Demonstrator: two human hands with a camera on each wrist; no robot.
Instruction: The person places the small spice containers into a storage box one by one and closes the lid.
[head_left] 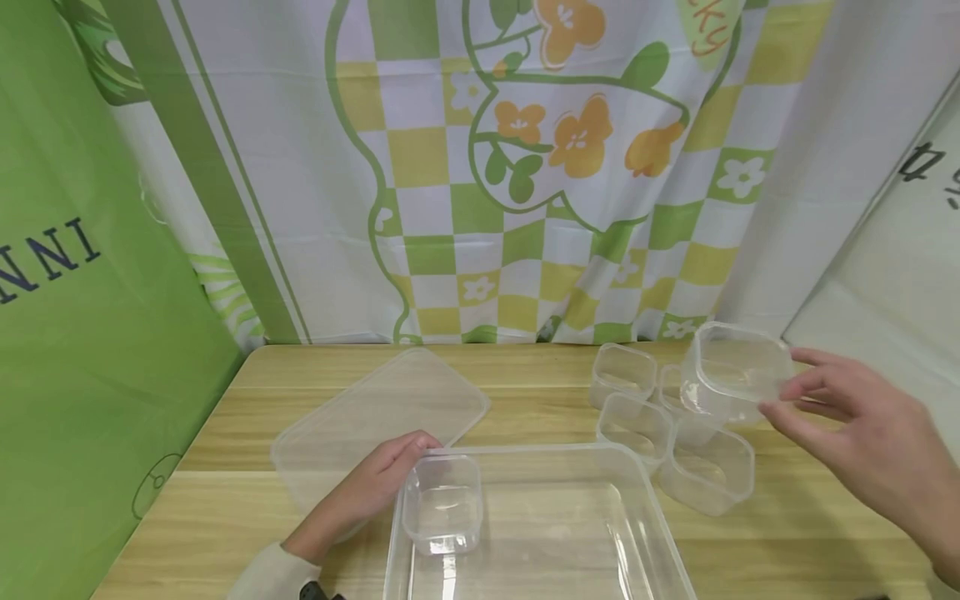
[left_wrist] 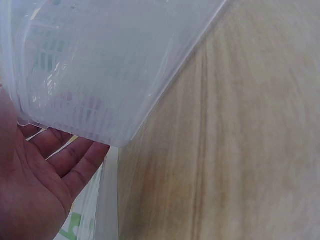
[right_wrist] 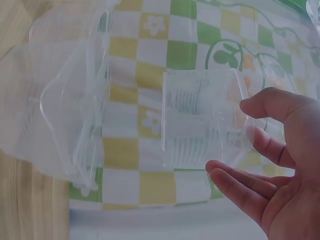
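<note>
Wooden tabletop (head_left: 543, 371), box (head_left: 738, 371) in right hand (head_left: 870, 425) — clear, round-cornered

Wood-grain table (head_left: 225, 500) – checked, flowered curtain (head_left: 525, 192) hanging behind, green lettered cloth (head_left: 82, 333) left – pale lettered cloth (head_left: 900, 275) right

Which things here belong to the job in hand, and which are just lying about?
Apparently in the job:
raised container in the right grip
large clear box
small container inside it
four grouped containers

Probably just lying about:
flat clear panel, perhaps a lid
patterned curtain behind
</note>
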